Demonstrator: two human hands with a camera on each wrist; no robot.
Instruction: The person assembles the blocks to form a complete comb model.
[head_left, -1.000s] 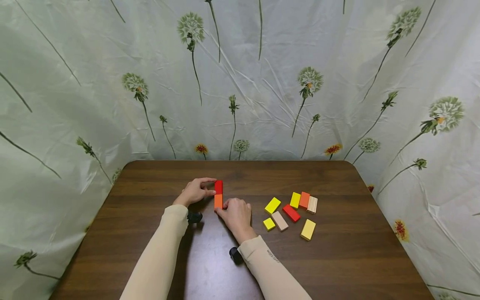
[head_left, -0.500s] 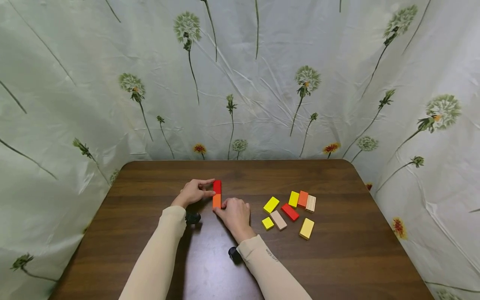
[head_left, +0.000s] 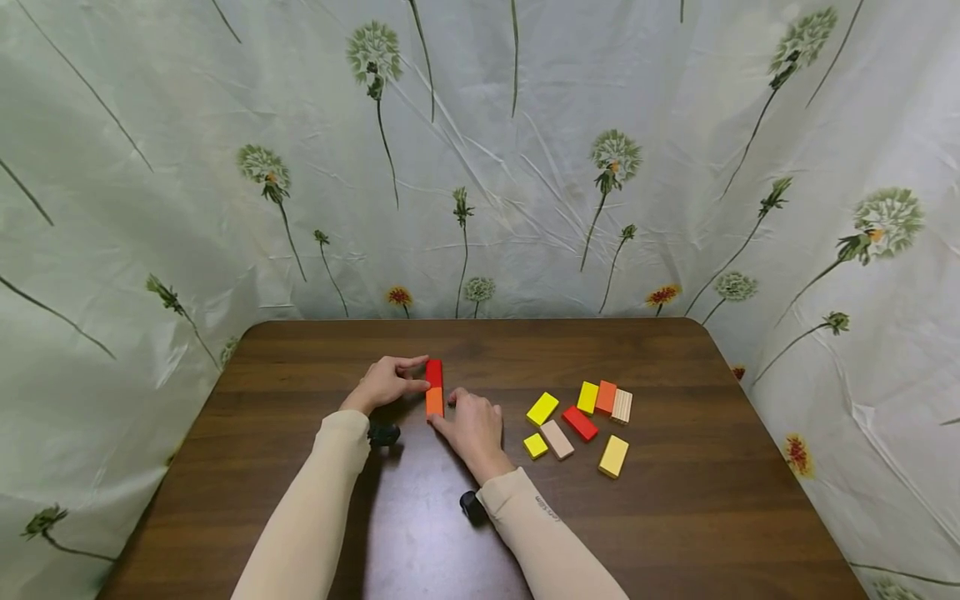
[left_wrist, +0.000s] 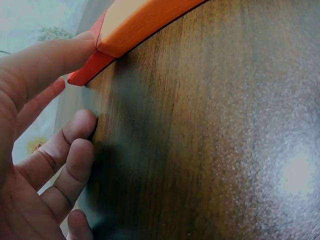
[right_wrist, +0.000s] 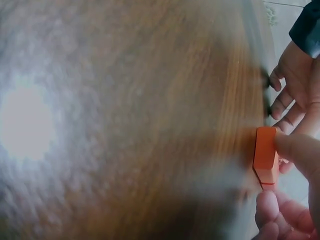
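Note:
A red block and an orange block lie end to end on the table, the red one farther from me. My left hand is at their left, thumb and index finger extended along the red block's side. In the left wrist view its thumb touches near the seam, and the other fingers hang loosely bent. Right of the row is my right hand; its thumb touches the near end of the orange block. Its index finger is raised off the block. The right wrist view shows the orange block beside that thumb.
On the right lie loose blocks: several yellow ones, such as the yellow block, a red block, an orange block, a pinkish block and a ridged wooden block. A flowered curtain hangs behind the brown table.
My right index finger has lifted away from the orange block's side. The left hand and the two-block row have stayed in place.

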